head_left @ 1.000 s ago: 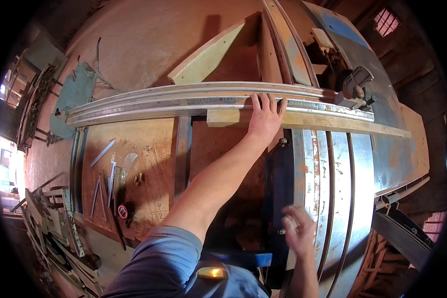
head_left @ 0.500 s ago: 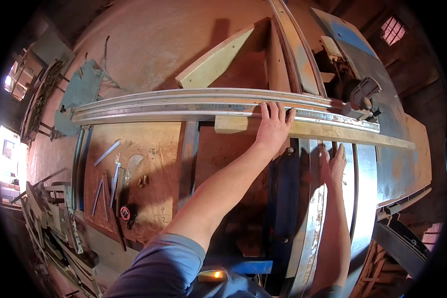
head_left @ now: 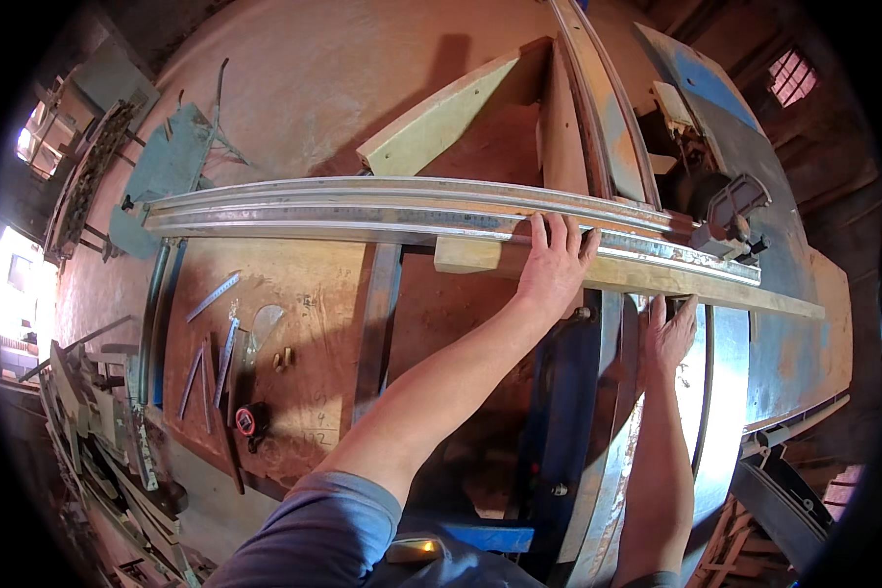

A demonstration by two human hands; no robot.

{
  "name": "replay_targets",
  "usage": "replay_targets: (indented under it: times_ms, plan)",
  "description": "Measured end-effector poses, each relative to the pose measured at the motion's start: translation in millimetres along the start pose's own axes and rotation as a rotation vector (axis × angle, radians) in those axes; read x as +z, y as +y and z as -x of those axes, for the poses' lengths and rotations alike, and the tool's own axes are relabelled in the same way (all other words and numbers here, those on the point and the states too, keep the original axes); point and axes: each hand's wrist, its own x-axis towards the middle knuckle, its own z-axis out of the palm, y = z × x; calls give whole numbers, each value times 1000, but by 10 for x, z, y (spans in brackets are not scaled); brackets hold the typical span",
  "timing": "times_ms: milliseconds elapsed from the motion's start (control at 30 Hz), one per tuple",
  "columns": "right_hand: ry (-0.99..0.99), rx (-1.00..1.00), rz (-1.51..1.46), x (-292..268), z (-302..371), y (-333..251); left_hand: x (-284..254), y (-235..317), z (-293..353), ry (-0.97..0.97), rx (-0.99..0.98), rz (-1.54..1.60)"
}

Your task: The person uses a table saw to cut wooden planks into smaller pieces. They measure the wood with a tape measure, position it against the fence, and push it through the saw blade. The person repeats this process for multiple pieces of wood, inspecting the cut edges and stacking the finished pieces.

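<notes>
A long pale wooden strip lies along the near side of a metal fence that crosses a saw table. My left hand reaches over the strip, fingers curled onto the fence's ruled edge and palm on the wood; its thumb is hidden. Further right, my right hand has its fingertips at the strip's near edge, with the fingers apart and not wrapped round it. A saw guard assembly stands beyond the fence's right end.
On the board at left lie a tape measure, a ruler and small wooden pieces. An angled wooden frame stands beyond the fence. Scrap timber is heaped at lower left, and a wheelbarrow stands behind.
My right hand has moved up to the strip's near edge. My left hand keeps its place on the strip and fence. The whole view has shifted slightly.
</notes>
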Motion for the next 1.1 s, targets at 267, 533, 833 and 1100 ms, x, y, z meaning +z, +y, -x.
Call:
replay_targets:
  times_ms: [267, 533, 833, 1100]
  plan:
    - [-34, 42, -66, -74, -3, -68, 9, 2, -8, 10, -2, -19]
    - [-28, 70, -153, -105, -7, -76, 59, 35, 3, 47, -10, 13]
    - [-2, 108, -200, -34, 37, -26, -13, 157, -23, -17, -81, 68]
    - [2, 91, -198, -18, 21, 26, 31, 179, -46, 20, -57, 47]
